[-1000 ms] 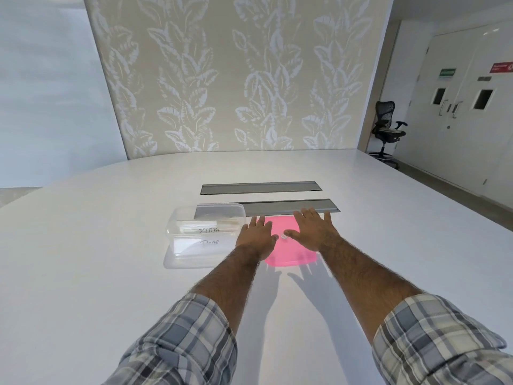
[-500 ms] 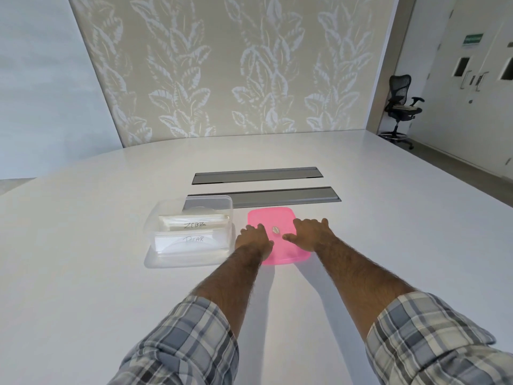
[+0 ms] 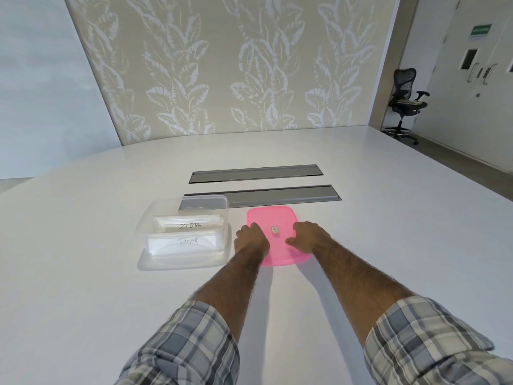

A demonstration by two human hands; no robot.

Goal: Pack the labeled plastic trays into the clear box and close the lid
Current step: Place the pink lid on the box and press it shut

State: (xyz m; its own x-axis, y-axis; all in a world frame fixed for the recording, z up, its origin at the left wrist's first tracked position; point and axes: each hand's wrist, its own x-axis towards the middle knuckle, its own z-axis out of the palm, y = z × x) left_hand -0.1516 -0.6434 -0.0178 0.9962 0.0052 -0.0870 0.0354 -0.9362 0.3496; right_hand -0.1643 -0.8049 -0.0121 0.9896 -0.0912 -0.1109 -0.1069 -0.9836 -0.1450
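The clear box (image 3: 144,234) stands open on the white table, left of centre. Inside it two labeled plastic trays stand on edge: one marked "ZEBRA" (image 3: 190,225) behind one marked "PEAR" (image 3: 188,240). Just right of the box a pink lid (image 3: 273,216) lies flat on the table, with a small round silver disc (image 3: 275,229) at its middle. My left hand (image 3: 251,238) sits on the lid's left edge and my right hand (image 3: 307,237) on its right side, both with fingers curled onto it.
Two long grey metal cable hatches (image 3: 277,196) are set into the table (image 3: 83,245) just beyond the box and lid. A black office chair (image 3: 405,102) stands at the far right by white double doors. A leaf-patterned wall runs behind the table.
Both hands have slid back toward me over the pink lid, and their fingers have gone from spread flat to curled. More of the lid's far half now shows. The box has stayed put.
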